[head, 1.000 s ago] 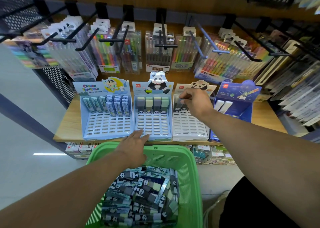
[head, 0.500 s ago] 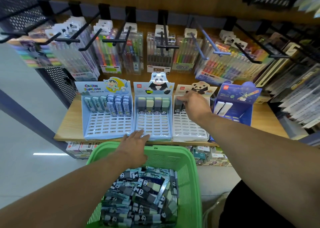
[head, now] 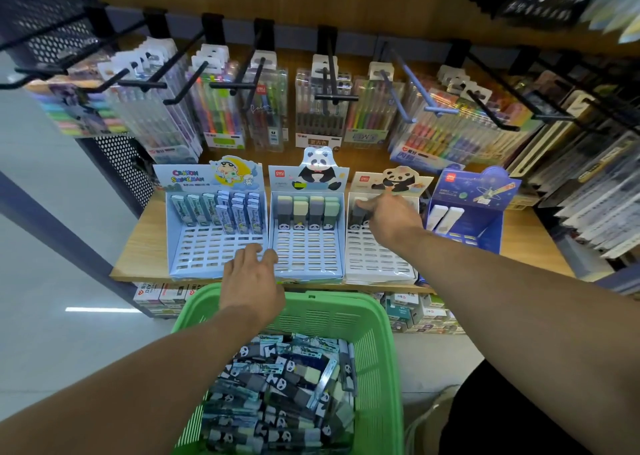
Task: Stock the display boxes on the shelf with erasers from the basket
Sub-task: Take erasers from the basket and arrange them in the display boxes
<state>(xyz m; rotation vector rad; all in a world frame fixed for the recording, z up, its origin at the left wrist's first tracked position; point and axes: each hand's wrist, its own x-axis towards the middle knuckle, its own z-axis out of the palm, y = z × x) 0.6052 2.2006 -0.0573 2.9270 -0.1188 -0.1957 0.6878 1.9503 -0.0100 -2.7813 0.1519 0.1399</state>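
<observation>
the right hand (head: 388,217) has sunk lower into the back row of the white panda display box (head: 379,260) than it was half a second ago — its fingers now curl down onto a dark eraser (head: 356,214) standing at the box's left rear corner, pinching or pressing it into its slot; which of the two i cannot tell. that suggests one more eraser is just being seated there, with most of that box's grid bare in front of it. the left hand (head: 251,281) has barely shifted — fingers spread and relaxed, holding nothing, it rests at the front lips of the crayon box (head: 207,247) and the middle panda box (head: 306,247), just above the rim of the green basket (head: 381,344). the basket holds a deep heap of wrapped erasers (head: 277,395), so the stocking looks to be early on.
</observation>
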